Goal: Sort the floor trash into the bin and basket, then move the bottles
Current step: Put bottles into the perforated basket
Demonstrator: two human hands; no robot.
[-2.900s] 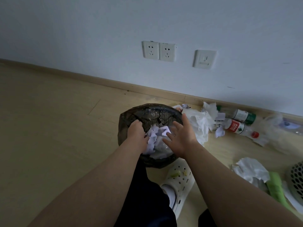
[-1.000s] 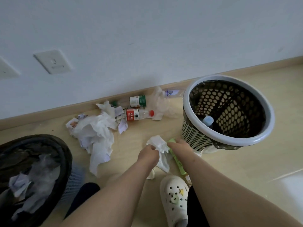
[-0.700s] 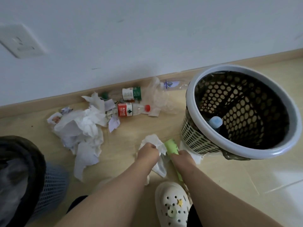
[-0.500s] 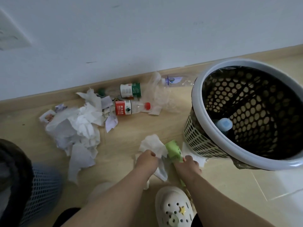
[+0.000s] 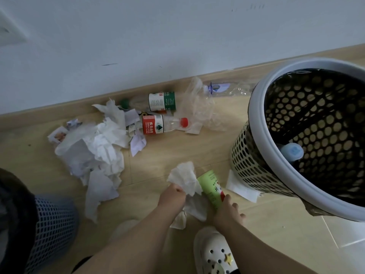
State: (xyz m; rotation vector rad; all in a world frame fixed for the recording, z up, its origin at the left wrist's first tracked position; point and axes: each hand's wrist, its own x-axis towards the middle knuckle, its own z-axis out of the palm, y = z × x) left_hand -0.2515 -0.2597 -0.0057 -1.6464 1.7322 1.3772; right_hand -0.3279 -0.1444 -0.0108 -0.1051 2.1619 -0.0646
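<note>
Nearest to me, at the bottom of the head view, is a white foam clog (image 5: 214,254) with round holes and a small yellow star. Just above it my two hands work side by side but apart. The left hand (image 5: 172,196) is closed around a crumpled white tissue (image 5: 184,178), soft and wrinkled, which is lifted a little over the wooden floor (image 5: 177,155). The right hand (image 5: 227,211) grips the lower end of a smooth light-green tube (image 5: 210,186), with the thumb lying on it; the tube points up and away, touching the tissue. A flat white paper piece (image 5: 242,187) lies beside the tube, at the foot of the basket.

At the left edge stands the bin (image 5: 53,220), with a grey-blue mesh wall and a dark bag over its top. At the right, the round basket (image 5: 256,103) has a thick pale rim, a wall full of round holes and a black liner; a blue-capped bottle (image 5: 292,153) stands inside it.

Further away a loose heap of torn paper (image 5: 94,147) lies on the floor. Behind it two clear plastic bottles lie on their sides: the red-capped bottle (image 5: 162,125) and, closer to the baseboard, the green-capped bottle (image 5: 158,100). A thin transparent plastic bag (image 5: 199,107) lies to their right, and a crushed clear bottle (image 5: 221,88) rests against the baseboard.
</note>
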